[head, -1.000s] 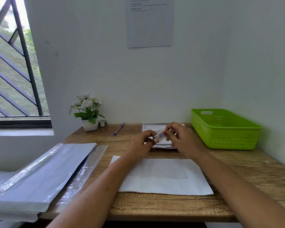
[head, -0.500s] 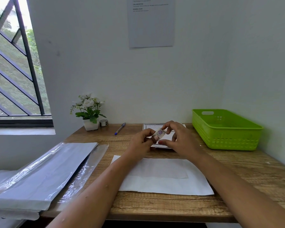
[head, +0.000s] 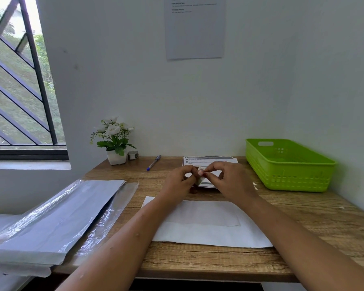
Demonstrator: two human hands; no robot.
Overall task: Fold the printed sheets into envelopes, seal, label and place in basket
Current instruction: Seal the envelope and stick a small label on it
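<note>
Up over the desk (head: 198,261), left hand (head: 178,182) and right hand (head: 229,181) both pinching a small label (head: 199,180), above the printed sheet (head: 210,161), white envelope (head: 208,227) flat nearer, green basket (head: 288,177) right.

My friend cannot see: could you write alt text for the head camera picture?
The left hand and right hand pinch a small label between them above a wooden desk. A white envelope lies nearer, a green basket stands at the right, plastic-wrapped packs at the left.

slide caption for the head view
Left hand and right hand pinch a small label; white envelope on desk, green basket right.
</note>
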